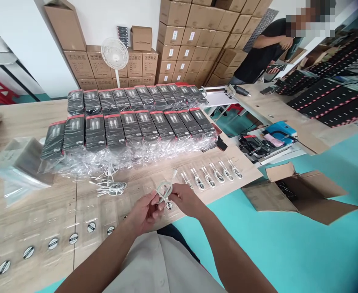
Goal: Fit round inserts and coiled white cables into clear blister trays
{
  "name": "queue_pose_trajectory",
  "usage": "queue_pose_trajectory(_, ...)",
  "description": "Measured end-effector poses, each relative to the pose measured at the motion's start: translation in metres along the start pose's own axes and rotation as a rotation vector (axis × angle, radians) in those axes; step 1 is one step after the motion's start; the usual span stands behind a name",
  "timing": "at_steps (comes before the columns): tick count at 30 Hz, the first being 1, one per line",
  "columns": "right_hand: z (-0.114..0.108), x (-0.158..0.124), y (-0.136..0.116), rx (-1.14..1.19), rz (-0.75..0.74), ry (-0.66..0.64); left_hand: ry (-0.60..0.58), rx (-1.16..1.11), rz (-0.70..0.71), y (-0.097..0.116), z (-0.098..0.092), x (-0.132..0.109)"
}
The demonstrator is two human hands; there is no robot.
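A coiled white charging cable (164,190) is held over the table's front edge between both hands. My left hand (147,209) has its fingers closed on the coil's near left side. My right hand (185,199) grips the coil from the right, its fingertips partly hidden. Several coiled cables (208,178) lie in a row to the right, seemingly in clear packaging. Left of my hands sits a loose pile of white cables (112,187). Flat clear plastic packages with round black-and-white stickers (53,243) are spread along the front left of the table.
Two rows of black-and-red retail boxes (114,132) in clear film stand across the table (84,183). A stack of clear plastic (20,162) lies at left. An open carton (297,193) is at lower right. A co-worker (260,51) stands beyond, near stacked cartons (197,40).
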State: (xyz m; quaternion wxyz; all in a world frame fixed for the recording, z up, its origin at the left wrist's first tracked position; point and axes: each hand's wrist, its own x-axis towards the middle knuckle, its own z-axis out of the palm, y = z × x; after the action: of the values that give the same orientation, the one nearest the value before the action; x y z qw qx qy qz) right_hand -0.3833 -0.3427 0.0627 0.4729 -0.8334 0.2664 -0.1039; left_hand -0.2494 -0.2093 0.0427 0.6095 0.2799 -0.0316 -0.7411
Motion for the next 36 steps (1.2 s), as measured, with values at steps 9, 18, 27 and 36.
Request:
queue_pose_trajectory(9, 0.027, -0.004, 0.006, -0.131, -0.053, 0.540, 0.128, -0.077, 0.063, -0.006, -0.002, 0.010)
queue_pose_trajectory(18, 0.032, -0.003, -0.005, -0.469, -0.341, 0.592, 0.309, 0.187, 0.061, -0.024, -0.007, 0.021)
queue_pose_trajectory(27, 0.042, -0.003, 0.005, 0.540, 0.182, 0.442, 0.112, 0.034, 0.121, -0.034, -0.011, 0.017)
queue_pose_trajectory(36, 0.027, -0.022, 0.092, 0.289, 0.517, 0.473, 0.377, 0.006, -0.114, -0.029, -0.049, 0.005)
